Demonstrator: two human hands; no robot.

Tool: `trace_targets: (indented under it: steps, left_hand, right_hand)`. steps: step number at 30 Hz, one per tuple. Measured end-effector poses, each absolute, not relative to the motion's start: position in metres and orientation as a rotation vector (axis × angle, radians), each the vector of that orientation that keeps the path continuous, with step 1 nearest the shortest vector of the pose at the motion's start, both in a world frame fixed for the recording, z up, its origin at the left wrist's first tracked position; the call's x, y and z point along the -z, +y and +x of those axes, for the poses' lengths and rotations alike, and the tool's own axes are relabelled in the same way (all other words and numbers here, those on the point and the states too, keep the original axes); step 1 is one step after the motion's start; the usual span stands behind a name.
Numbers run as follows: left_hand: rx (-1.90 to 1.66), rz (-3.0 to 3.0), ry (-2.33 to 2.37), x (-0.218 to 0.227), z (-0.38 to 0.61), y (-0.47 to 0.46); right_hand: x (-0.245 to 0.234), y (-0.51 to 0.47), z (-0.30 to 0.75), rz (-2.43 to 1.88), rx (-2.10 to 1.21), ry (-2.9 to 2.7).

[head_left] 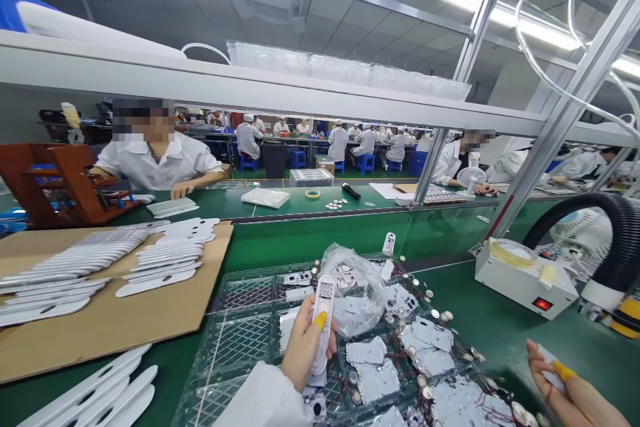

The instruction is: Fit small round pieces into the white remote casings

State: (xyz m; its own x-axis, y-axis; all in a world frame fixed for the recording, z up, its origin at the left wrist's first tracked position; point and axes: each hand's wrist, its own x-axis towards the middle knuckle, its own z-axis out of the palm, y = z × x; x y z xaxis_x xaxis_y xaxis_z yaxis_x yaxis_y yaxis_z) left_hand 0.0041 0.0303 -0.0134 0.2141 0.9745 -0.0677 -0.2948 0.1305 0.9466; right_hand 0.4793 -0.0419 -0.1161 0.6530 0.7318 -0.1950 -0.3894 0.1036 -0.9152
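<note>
My left hand point(301, 345) grips a long white plastic casing point(326, 290) with rounded ends and a pattern of small openings near its top. It holds the casing upright over a dark green compartment tray point(235, 340). A yellow finger cot covers that thumb. At the lower right, my right hand point(575, 395) is closed on a pale flat piece point(550, 368), mostly hidden by the fingers; its thumb also wears a yellow cot. Between the hands, the tray bears several pale circuit boards point(377, 379) with red wires and round discs. Behind the casing lies a clear plastic bag point(357, 310) with small pale pieces inside.
Stacked white casings point(165, 257) lie on a cardboard sheet point(165, 310) at left, with more point(107, 393) in front. A white box point(525, 280) with a red switch and a black hose point(590, 203) stand right. Metal posts and an overhead shelf point(300, 87) frame the bench; co-workers sit beyond.
</note>
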Motion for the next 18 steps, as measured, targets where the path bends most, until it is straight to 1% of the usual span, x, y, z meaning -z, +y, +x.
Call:
trace_targets:
  steps: [1,2,4,7,10,12,14,16,18]
  left_hand:
    - [-1.132,0.991,0.877,0.013,0.004,0.03]
    - [-1.141,0.986,0.876,0.012,0.004,0.03]
    - [-1.151,0.985,0.884,0.008,0.003,0.029]
    - [-1.163,1.011,0.883,0.006,0.002,0.029]
    - [-1.156,0.996,0.878,0.011,0.001,0.029]
    - [-1.151,0.937,0.9,0.016,0.001,0.029]
    - [-1.177,0.88,0.917,0.02,0.001,0.029]
    - [-1.233,0.852,0.926,0.02,0.002,0.028]
    - [-1.264,0.854,0.94,0.018,0.003,0.026]
  right_hand:
    - [0.104,-0.032,0.468,-1.123,-0.951,-0.223]
    - [0.089,-0.02,0.454,-1.037,-0.978,-0.137]
    - [0.052,0.004,0.414,-0.92,-1.056,-0.128]
    - [-0.003,0.033,0.334,-0.931,-1.083,-0.425]
    - [-0.037,0.049,0.249,-0.961,-1.122,-0.788]
    - [-0.044,0.055,0.201,-0.962,-1.214,-0.997]
    - [-0.038,0.06,0.166,-0.937,-1.256,-1.116]
    - [-0.024,0.065,0.143,-0.898,-1.229,-1.17]
    - [-0.007,0.068,0.132,-0.87,-1.122,-1.237]
